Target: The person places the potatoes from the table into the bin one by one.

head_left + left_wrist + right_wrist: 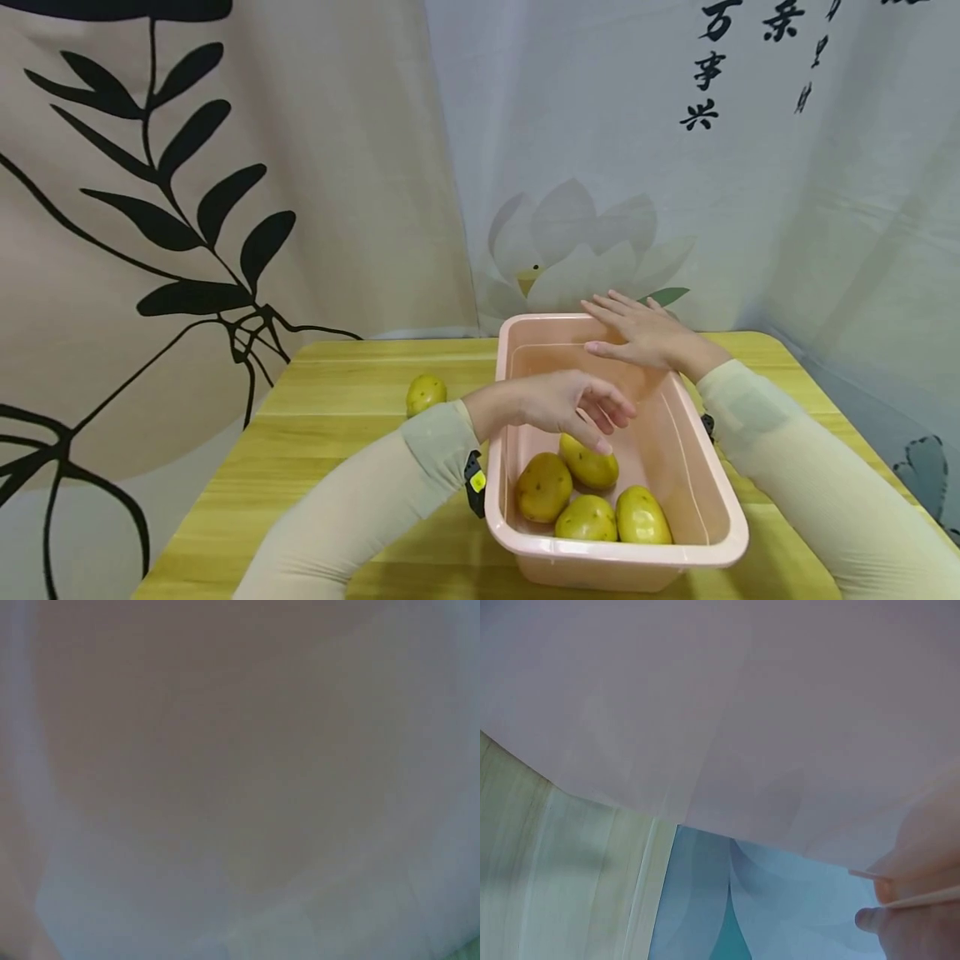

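A pink plastic bin [615, 554] stands on the table, with several yellow potatoes [543, 487] lying together at its near end. My left hand [566, 404] hovers over the bin's inside, just above the potatoes, its fingers loosely bent around nothing. At the far right corner my right hand [637, 333] lies across the rim with fingers extended. In the right wrist view, fingertips [870, 920] show beside the rim, below the bin's broad outer wall [705, 712]. The left wrist view is filled by a blurred, dim surface.
Another potato [426, 393] sits on the wooden table [360, 467] left of the bin, partly hidden by the left sleeve. Behind the table hangs a printed curtain [360, 167] with leaves, a lotus and writing. A dark wrist device [476, 483] is on the left forearm.
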`<state>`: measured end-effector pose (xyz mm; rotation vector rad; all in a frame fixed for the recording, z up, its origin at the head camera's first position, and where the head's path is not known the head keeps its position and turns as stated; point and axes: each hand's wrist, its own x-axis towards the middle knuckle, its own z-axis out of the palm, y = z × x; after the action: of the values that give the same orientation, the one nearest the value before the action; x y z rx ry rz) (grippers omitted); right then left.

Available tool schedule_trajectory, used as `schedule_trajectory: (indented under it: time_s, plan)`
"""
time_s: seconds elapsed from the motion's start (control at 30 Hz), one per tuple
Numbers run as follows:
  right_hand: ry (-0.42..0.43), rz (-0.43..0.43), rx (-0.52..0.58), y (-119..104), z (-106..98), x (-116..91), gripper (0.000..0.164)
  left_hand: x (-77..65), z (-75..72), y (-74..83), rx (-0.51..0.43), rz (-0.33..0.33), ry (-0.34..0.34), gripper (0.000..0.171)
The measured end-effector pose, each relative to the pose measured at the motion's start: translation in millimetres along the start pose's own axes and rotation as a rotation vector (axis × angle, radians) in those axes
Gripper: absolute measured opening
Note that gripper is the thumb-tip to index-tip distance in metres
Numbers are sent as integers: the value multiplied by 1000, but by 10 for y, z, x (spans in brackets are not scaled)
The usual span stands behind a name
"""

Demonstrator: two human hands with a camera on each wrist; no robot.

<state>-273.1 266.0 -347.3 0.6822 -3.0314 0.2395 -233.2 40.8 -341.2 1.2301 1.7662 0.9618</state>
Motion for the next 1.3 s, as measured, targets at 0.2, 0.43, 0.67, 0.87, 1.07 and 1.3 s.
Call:
schedule_trajectory:
  time_s: [0.2,0.43,0.67,0.87,1.07,1.3]
  plan:
    - [-4,-3,1,-5,12,8,82,-45,10,10,-4,28,20,56]
    - [-12,-5,-13,5,-6,5,82,-153,33,83,6,50,25,55]
    - [-21,3,-2,3,-17,-23,83,-311,32,148,32,91,53,55]
    - [-16,22,5,24,10,-63,82,-464,1,183,10,83,92,55]
    - [-17,31,8,34,19,-58,82,-630,-80,167,18,85,142,55]
    - [-22,22,-8,16,6,-3,82,-914,-201,116,-23,92,241,53]
